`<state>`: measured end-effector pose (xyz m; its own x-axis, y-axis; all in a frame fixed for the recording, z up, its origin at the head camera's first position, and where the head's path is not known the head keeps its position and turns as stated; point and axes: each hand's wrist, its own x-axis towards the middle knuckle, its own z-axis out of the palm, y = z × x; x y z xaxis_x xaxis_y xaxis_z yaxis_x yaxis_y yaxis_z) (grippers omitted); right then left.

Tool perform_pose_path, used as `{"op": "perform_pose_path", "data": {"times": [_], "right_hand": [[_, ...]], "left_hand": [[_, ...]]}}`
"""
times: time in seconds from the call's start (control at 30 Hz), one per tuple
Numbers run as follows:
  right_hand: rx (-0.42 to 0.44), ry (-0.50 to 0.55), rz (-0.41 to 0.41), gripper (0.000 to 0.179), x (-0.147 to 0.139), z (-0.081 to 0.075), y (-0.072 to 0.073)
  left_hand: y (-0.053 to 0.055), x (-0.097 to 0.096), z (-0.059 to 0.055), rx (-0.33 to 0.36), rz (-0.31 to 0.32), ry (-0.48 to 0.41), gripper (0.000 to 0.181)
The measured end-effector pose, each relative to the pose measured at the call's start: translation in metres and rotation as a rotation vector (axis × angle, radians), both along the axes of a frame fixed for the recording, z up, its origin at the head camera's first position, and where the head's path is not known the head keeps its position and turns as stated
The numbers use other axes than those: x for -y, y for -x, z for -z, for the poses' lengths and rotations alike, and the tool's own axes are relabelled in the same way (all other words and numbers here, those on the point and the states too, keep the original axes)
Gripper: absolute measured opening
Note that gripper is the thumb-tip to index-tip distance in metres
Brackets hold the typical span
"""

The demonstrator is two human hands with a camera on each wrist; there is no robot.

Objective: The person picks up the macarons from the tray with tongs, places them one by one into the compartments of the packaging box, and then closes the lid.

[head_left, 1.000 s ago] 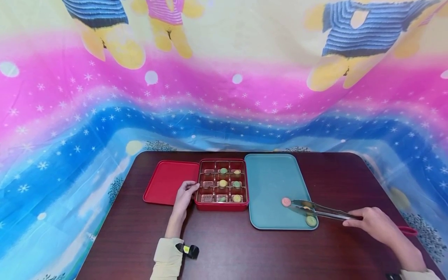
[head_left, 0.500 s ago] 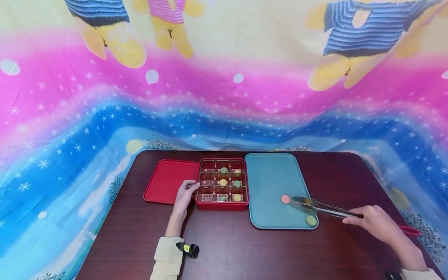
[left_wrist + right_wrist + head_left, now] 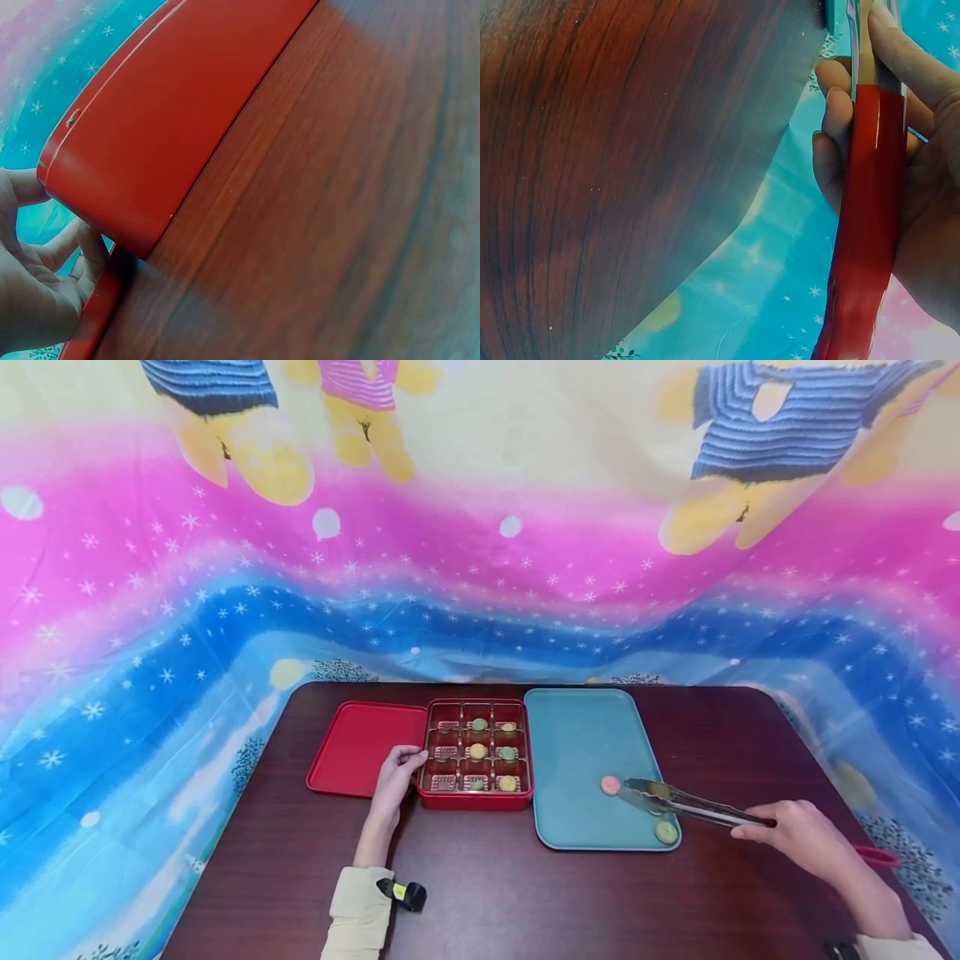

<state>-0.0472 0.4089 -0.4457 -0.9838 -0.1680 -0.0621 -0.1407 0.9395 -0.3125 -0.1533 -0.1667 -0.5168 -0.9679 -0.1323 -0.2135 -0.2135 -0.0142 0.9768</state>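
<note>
In the head view my right hand grips metal tongs with a red handle. Their two arms lie close together over the blue-green tray, with a yellowish patch showing at the tongs' head. Just left of the tips lies a pink macaron; a green macaron sits at the tray's near right corner. My left hand holds the left wall of a red box, fingertips at its rim. Green and yellow macarons fill the middle and right columns of its divided insert.
A red lid lies left of the box, partly behind the left hand. Box and tray stand side by side on the dark wooden table. A patterned cloth hangs behind the table and down its sides.
The tongs' arms have come together, and the yellow macaron seen between them earlier now shows only as a yellowish patch. The pink macaron has shifted slightly left and back. My left hand stays put.
</note>
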Motion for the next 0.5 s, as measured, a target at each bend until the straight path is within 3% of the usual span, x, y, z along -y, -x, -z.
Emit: {"op": "perform_pose_path", "data": {"times": [0.2, 0.5], "right_hand": [[0.003, 0.012, 0.004, 0.048, -0.0010, 0.0004, -0.0028], [0.075, 0.047, 0.014, 0.053, -0.0100, -0.0009, -0.0064]], "left_hand": [[-0.0006, -0.0019, 0.0003, -0.016, -0.013, 0.006, 0.031], [-0.0016, -0.0011, -0.0008, -0.015, -0.007, 0.014, 0.033]]}}
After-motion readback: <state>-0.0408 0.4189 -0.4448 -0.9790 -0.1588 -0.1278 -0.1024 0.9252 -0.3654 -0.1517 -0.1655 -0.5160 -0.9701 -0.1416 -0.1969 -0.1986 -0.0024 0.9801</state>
